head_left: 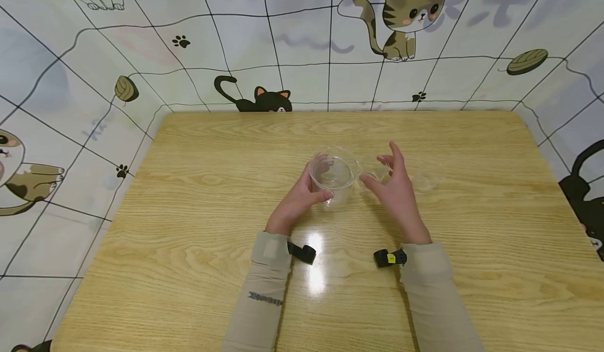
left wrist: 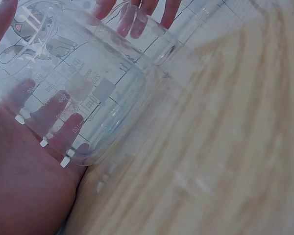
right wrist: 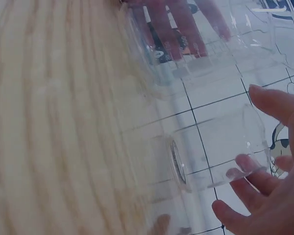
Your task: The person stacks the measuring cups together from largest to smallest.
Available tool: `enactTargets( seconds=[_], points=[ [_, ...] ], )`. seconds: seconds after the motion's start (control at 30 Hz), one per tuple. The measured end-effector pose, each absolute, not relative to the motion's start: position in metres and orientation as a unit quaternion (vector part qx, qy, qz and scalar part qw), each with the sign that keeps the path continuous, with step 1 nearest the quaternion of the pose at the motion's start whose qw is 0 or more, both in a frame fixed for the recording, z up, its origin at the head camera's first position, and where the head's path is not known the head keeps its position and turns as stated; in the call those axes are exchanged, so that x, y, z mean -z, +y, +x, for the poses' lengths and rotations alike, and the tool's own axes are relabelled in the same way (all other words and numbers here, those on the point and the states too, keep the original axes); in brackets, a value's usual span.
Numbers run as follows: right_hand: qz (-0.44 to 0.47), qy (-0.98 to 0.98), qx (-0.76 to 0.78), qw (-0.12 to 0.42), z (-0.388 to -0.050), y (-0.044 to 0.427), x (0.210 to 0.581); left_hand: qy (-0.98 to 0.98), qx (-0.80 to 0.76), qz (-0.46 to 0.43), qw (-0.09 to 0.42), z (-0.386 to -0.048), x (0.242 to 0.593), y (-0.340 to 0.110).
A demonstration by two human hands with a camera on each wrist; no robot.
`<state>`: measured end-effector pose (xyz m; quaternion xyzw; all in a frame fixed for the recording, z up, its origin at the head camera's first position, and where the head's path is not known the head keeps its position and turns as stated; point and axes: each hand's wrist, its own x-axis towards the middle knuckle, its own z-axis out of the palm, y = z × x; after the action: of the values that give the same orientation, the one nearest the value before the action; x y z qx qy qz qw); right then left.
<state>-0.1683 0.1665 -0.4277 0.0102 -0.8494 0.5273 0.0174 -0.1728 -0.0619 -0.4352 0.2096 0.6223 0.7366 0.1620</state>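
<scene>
1. The small cup [right wrist: 218, 149], clear and looking straight-walled, appears to stand upright, its rim away from the wood. From above it lies at 3 o'clock from the big cup and at about 10 o'clock from the palm of the right hand [head_left: 396, 189].
2. That right hand is the nearer one, its thumb and fingers spread wide around the small cup without a firm hold. My judgement is that a grip here turns on the gap on the thumb side — the thumb stands apart, while some fingertips are at the far wall, near the rim; whether they touch it I cannot tell.
3. The big cup [head_left: 336, 171], also clear, is upright just beside the small one. The left hand [head_left: 297, 197] has it from about 8 o'clock, fingers wrapped around the wall and thumb on the near side.
4. Farther out, at 3 o'clock from the right hand, a faint clear thing [head_left: 424, 182] shows on the table [head_left: 189, 236] — too faint to name.
5. The left wrist view shows printed numbers on the big cup, which the head view does not make out. The right wrist view shows the small cup's base and thumb gap; only the head view gives the whole layout.
</scene>
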Motion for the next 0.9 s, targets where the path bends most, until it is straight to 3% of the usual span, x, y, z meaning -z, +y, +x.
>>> enactTargets(
  seconds=[0.37,0.9],
  points=[
    [-0.058,-0.875,-0.478,0.046,-0.1639,0.1630,0.4297,0.627,-0.732,0.210,0.167,-0.1712,0.4369,-0.0632],
    [-0.026,-0.841,-0.540,-0.011,-0.1590,0.1697,0.4315,0.620,-0.734,0.218,0.168,-0.1693,0.4414,-0.0665]
  ],
)
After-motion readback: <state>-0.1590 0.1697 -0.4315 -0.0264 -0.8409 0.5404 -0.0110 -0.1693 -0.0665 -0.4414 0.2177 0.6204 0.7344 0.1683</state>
